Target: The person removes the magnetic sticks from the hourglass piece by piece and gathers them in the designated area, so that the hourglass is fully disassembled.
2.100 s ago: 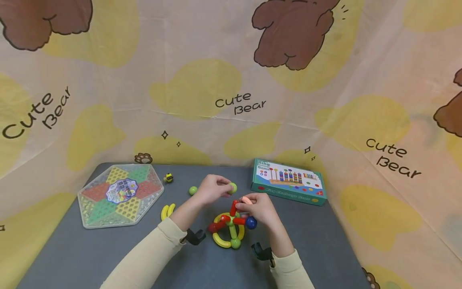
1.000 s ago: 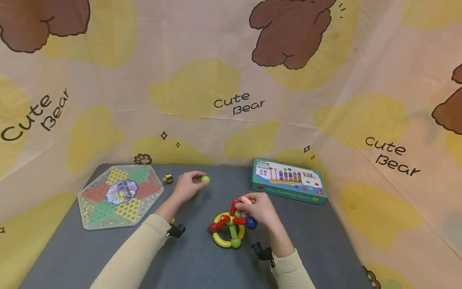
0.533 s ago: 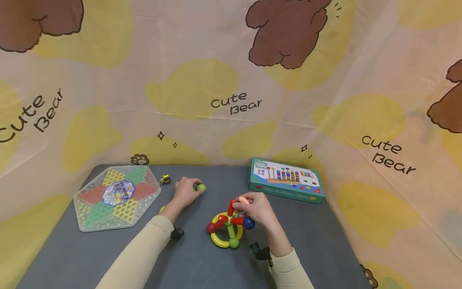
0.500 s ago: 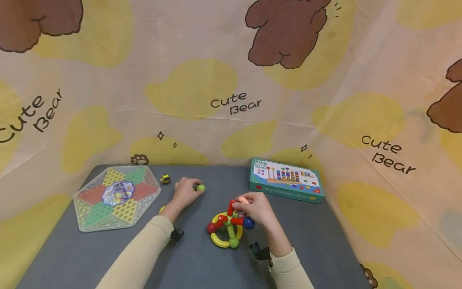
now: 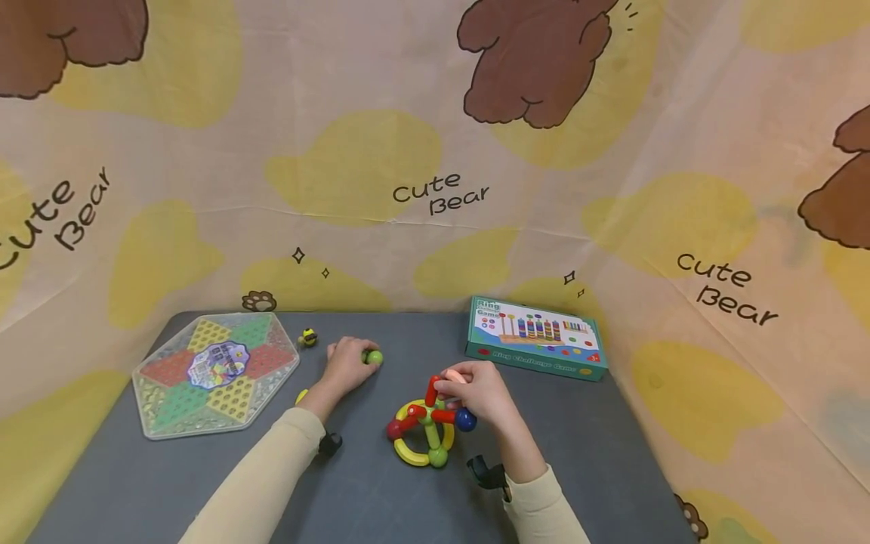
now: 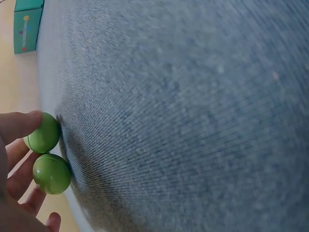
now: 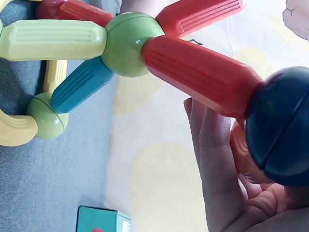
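Note:
My left hand (image 5: 347,365) is low over the table at the back, pinching a green ball (image 6: 43,134) between thumb and fingers. A second green ball (image 6: 52,174) sits against the first, beside the curled fingers. My right hand (image 5: 481,393) holds a peach-coloured stick (image 5: 455,375) above the toy build, with its fingertips right at the upright red rod (image 5: 432,389). This build has a yellow ring (image 5: 411,453) as base, a green hub ball (image 7: 133,44), red rods ending in a dark red ball (image 5: 395,430) and a blue ball (image 5: 465,419), and a lower green ball (image 5: 438,457).
A hexagonal board game (image 5: 217,374) in clear plastic lies at the left. Close to it are a small bee figure (image 5: 309,337) and a yellow curved piece (image 5: 302,395), mostly hidden by my left wrist. A green game box (image 5: 537,338) stands at the back right.
My left hand has carried its green ball left, away from the build, and lowered it against the other green ball. My right hand stays at the build with the peach-coloured stick.

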Demonstrator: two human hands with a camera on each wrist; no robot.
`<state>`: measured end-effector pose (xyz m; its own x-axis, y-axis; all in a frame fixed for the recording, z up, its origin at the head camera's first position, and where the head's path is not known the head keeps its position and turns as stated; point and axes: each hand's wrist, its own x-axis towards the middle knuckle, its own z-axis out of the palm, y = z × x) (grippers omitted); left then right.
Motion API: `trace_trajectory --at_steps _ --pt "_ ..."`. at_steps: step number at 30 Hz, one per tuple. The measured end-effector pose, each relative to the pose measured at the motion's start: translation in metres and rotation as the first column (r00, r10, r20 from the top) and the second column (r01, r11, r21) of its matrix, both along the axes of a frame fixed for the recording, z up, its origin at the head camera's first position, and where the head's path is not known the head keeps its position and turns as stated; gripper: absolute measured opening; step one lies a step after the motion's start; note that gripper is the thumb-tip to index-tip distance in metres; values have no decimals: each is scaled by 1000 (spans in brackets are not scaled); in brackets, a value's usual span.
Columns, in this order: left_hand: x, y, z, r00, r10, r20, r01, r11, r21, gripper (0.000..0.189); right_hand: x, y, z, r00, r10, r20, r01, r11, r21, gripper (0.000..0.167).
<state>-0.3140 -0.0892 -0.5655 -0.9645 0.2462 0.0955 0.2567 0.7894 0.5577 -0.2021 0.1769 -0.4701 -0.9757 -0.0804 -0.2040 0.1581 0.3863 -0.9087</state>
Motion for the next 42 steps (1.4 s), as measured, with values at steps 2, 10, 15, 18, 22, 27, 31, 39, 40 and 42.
trace_trajectory --at_steps 2,10,15,18,22,27,31,39,40,42 --pt "1 0 0 1000 -6 -17 6 1000 4 38 0 -1 0 1000 3 -3 -3 1000 3 34" --pt "15 13 26 982 -182 -47 187 975 122 49 2 -2 4 998 5 -59 -1 997 77 29" --pt "39 27 48 904 -408 127 375 901 220 50 4 -3 6 993 -9 -117 25 990 139 25" --pt "52 33 49 815 -525 245 456 842 288 52 6 -3 7 988 -17 -153 42 985 168 23" --pt "66 39 40 741 -606 291 476 779 409 50 6 -4 7 986 -20 -165 49 984 172 23" --pt "84 51 30 781 -574 246 392 757 523 43 6 -3 7 989 -48 -137 72 982 176 27" --pt "95 61 25 837 -493 236 282 760 586 36 6 -3 8 992 -75 -100 92 980 175 32" --pt "102 63 21 879 -430 207 227 758 611 35 10 4 13 994 -103 -31 106 989 102 38" --pt "102 63 20 883 -424 203 225 761 608 36 12 6 13 994 -111 -16 111 990 84 39" --pt "102 64 19 888 -413 201 220 767 603 39 14 9 12 992 -123 17 122 991 52 40"
